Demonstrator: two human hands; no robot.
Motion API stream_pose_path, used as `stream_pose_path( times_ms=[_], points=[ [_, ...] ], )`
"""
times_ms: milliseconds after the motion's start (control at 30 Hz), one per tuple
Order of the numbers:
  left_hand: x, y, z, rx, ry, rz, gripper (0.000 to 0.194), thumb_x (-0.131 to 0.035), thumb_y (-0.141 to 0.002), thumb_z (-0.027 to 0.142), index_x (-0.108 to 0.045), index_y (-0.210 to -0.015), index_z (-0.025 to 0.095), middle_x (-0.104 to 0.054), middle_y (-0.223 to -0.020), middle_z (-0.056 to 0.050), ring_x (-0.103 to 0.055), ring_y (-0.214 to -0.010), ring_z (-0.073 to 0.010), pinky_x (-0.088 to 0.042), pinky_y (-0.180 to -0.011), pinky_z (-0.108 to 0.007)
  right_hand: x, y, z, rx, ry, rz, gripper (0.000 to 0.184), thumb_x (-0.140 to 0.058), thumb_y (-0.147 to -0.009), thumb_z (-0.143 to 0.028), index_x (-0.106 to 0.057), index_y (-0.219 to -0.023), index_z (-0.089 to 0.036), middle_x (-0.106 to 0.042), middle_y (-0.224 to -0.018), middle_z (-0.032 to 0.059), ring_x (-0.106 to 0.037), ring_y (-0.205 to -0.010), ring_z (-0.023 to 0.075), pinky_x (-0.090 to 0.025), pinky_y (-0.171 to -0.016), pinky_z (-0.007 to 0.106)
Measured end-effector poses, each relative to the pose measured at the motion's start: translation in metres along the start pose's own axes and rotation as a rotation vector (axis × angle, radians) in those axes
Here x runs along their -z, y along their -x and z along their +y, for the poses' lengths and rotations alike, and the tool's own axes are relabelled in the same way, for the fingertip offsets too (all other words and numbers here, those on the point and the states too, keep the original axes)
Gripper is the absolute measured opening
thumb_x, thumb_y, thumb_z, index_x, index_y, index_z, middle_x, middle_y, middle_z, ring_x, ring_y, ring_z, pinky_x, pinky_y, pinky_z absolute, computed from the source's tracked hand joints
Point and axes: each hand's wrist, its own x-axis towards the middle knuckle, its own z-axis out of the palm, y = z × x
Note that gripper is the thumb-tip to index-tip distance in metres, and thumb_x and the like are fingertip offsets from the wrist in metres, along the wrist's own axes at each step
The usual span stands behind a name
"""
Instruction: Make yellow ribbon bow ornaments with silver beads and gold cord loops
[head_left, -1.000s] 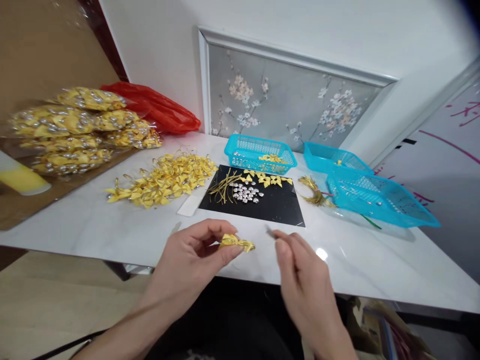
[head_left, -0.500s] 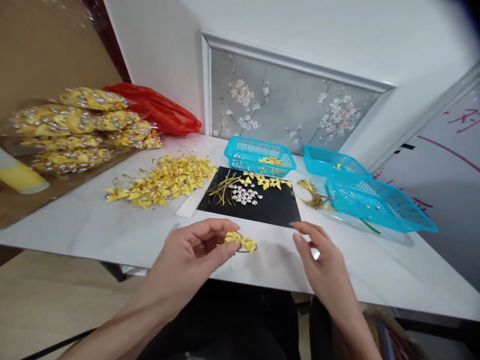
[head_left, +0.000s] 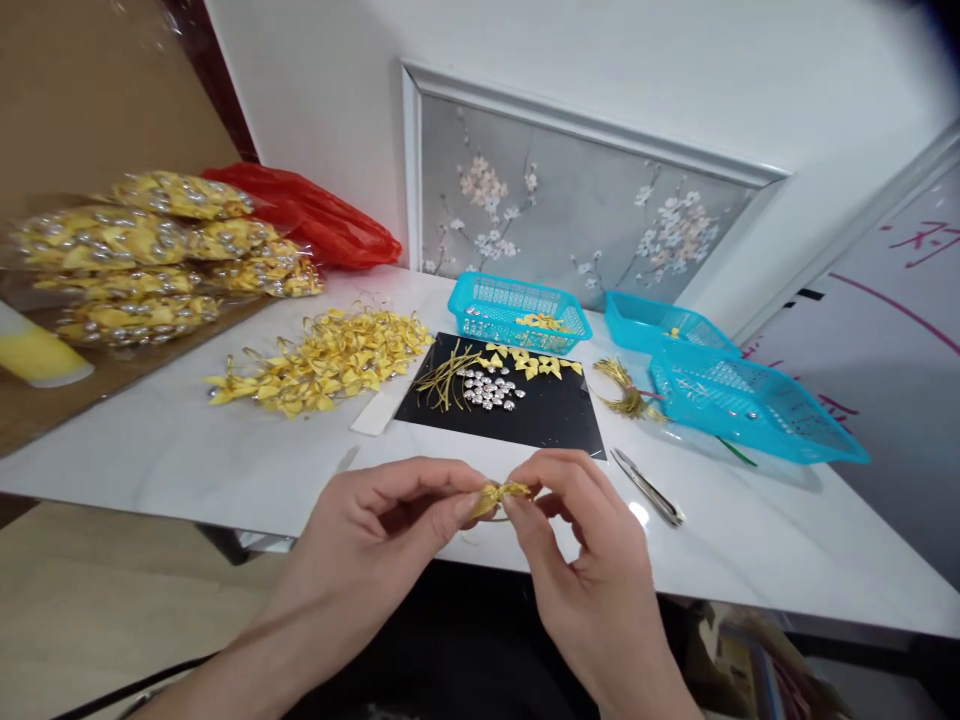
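Between my two hands, above the table's front edge, is a small yellow ribbon bow (head_left: 501,494) with a gold cord. My left hand (head_left: 397,515) is closed, pinching the bow's left end between thumb and fingers. On the other end, my right hand (head_left: 581,530) pinches with thumb and forefinger. A pair of metal tweezers (head_left: 649,488) lies on the table to the right of my right hand. Beyond the hands, a black mat (head_left: 540,425) carries silver beads (head_left: 489,390), gold cords (head_left: 446,375) and yellow ribbon bows (head_left: 544,365).
A heap of yellow bows (head_left: 337,360) covers the table's left side. Blue baskets (head_left: 461,300) stand at the back and right, near a bundle of gold cords (head_left: 628,395). Filled clear bags (head_left: 112,240) and a red bag (head_left: 322,220) lie at the far left.
My right hand has moved left and taken hold of the bow's right end. The tweezers now show on the table where that hand was. My left hand keeps its pinch.
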Motion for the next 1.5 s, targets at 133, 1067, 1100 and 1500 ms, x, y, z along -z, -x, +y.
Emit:
stream_pose_path(
  times_ms=[133,1067,1100,1500],
  points=[
    [-0.003,0.000,0.003,0.009,0.021,0.046,0.014,-0.073,-0.075,0.015,-0.080,-0.077,0.027,-0.080,-0.075,0.003,-0.075,-0.069,-0.0132,-0.060,-0.066,-0.015,-0.004,0.002,-0.001,0.178,0.163,0.104,0.025,-0.056,-0.088,-0.001,-0.067,-0.095,-0.022,-0.057,-0.098,0.0042,-0.058,-0.087,0.0141,-0.051,-0.069,0.026],
    [-0.007,0.001,-0.005,-0.018,-0.022,0.075,0.009,-0.072,-0.075,0.019,-0.075,-0.082,0.024,-0.080,-0.077,0.001,-0.076,-0.072,-0.0162,-0.060,-0.066,-0.019,0.008,0.007,0.008,-0.243,-0.182,-0.042,0.005,-0.058,-0.092,-0.024,-0.062,-0.094,-0.022,-0.064,-0.084,0.0000,-0.062,-0.076,0.0131,-0.051,-0.069,0.025],
    [-0.008,0.002,-0.005,-0.034,-0.037,0.077,0.010,-0.071,-0.076,0.018,-0.075,-0.082,0.025,-0.080,-0.078,0.001,-0.075,-0.072,-0.0158,-0.060,-0.066,-0.019,0.007,0.007,0.008,-0.236,-0.177,-0.041,0.005,-0.058,-0.092,-0.024,-0.062,-0.091,-0.021,-0.064,-0.083,0.0000,-0.062,-0.075,0.0132,-0.051,-0.069,0.025],
    [-0.007,0.001,-0.008,0.012,-0.051,-0.020,0.014,-0.073,-0.077,0.019,-0.078,-0.084,0.030,-0.075,-0.073,0.005,-0.067,-0.064,-0.0110,-0.055,-0.059,-0.015,0.003,0.009,0.012,-0.217,-0.107,-0.081,0.007,-0.051,-0.096,-0.026,-0.055,-0.091,-0.022,-0.061,-0.078,-0.0017,-0.059,-0.069,0.0112,-0.050,-0.062,0.021]
  ],
)
